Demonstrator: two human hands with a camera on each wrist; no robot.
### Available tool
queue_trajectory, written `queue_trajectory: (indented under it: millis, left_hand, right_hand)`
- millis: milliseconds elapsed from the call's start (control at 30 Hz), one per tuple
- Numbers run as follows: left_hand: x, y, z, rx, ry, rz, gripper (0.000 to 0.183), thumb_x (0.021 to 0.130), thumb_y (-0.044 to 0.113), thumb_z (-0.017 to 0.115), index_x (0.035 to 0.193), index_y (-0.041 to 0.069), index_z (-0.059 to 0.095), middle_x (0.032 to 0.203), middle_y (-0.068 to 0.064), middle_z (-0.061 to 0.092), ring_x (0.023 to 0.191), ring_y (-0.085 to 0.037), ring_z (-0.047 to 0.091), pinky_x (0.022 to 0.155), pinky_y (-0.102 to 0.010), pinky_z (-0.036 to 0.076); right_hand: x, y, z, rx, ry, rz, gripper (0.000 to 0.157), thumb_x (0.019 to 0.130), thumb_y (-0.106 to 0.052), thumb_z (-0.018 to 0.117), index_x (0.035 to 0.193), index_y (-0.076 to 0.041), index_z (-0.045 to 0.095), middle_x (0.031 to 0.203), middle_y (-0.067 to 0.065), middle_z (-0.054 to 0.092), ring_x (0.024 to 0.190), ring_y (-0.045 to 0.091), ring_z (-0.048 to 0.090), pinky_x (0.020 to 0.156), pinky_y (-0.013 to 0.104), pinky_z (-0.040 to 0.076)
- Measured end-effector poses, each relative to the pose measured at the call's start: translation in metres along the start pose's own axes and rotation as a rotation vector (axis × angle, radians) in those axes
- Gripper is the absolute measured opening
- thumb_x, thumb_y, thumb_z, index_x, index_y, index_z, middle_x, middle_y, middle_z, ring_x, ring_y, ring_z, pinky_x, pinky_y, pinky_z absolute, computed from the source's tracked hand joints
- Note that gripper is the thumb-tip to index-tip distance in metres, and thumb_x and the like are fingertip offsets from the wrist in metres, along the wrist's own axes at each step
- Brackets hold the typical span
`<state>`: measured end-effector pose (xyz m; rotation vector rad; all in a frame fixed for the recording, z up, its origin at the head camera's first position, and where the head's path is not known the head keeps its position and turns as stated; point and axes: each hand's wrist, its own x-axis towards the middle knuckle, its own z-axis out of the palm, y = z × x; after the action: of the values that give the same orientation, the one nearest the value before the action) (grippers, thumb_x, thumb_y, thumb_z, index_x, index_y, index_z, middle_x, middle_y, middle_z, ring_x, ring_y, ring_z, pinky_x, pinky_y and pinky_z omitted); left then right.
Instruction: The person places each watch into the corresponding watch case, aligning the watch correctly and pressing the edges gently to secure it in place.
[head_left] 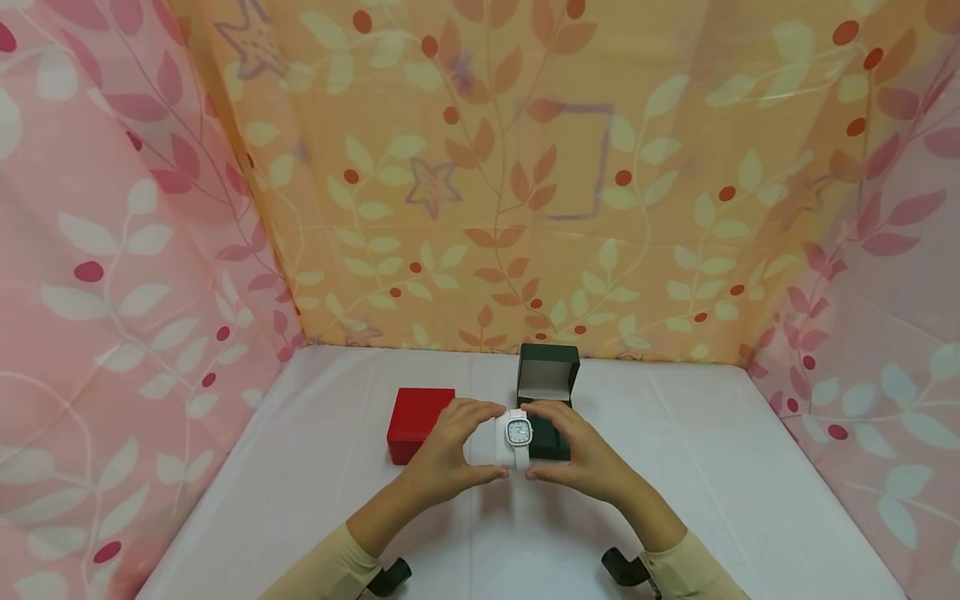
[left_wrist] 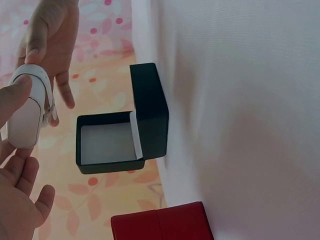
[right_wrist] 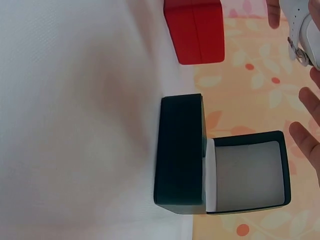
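Observation:
A white wristwatch [head_left: 518, 432] with a squarish face is wrapped round a white cushion [left_wrist: 23, 122], held up above the table. My left hand [head_left: 447, 448] pinches it from the left, thumb at the near end and fingers at the far end. From the other side my right hand [head_left: 581, 452] grips it in the same way. The strap's buckle [right_wrist: 301, 55] shows in the right wrist view. Behind the hands stands a dark green box [head_left: 548, 372] with its lid raised; the right hand partly covers its base.
A closed red box [head_left: 422, 414] sits left of the green box, partly behind the left hand. Both stand on a white-covered table [head_left: 300, 467]. Patterned cloth [head_left: 495, 208] hangs at the back, with pink floral cloth at both sides.

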<state>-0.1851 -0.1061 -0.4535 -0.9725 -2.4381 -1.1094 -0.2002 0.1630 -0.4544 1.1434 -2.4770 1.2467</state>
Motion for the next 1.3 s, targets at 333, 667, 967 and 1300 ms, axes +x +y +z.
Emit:
queue_trajectory:
  millis: [333,667,967,1300]
  left_hand:
    - [0.005,0.002,-0.002,-0.001,0.005,0.017,0.083,0.073,0.034,0.094,0.145,0.03,0.053,0.143,0.019,0.052,0.132,-0.004,0.042,0.1,-0.035,0.054]
    - [0.007,0.005,-0.001,-0.001,0.014,0.018,0.082,0.073,0.031,0.094,0.145,0.026,0.054,0.143,0.016,0.053,0.132,-0.006,0.042,0.098,-0.033,0.055]
    - [0.009,0.005,0.0,0.023,0.03,0.017,0.085,0.073,0.031,0.095,0.147,0.027,0.052,0.144,0.014,0.053,0.133,-0.008,0.041,0.097,-0.036,0.055]
    - [0.011,0.007,-0.001,0.007,0.035,-0.042,0.082,0.073,0.033,0.095,0.144,0.028,0.054,0.14,0.016,0.054,0.132,-0.007,0.041,0.097,-0.037,0.055]
  right_hand:
    - [0.003,-0.003,-0.003,-0.002,-0.004,0.007,0.086,0.078,-0.038,0.09,0.149,-0.022,0.046,0.147,-0.004,0.05,0.134,0.018,0.048,0.114,0.037,0.04]
    - [0.006,-0.006,-0.001,0.005,0.01,-0.009,0.085,0.077,-0.032,0.092,0.149,-0.018,0.047,0.146,-0.002,0.052,0.134,0.026,0.05,0.113,0.049,0.042]
    - [0.006,-0.006,0.0,0.007,0.042,0.016,0.087,0.077,-0.03,0.092,0.15,-0.017,0.047,0.147,-0.003,0.052,0.135,0.023,0.05,0.11,0.057,0.042]
    - [0.005,-0.005,0.002,0.034,0.071,0.036,0.086,0.077,-0.027,0.092,0.149,-0.021,0.046,0.146,-0.003,0.05,0.133,0.018,0.049,0.113,0.046,0.042]
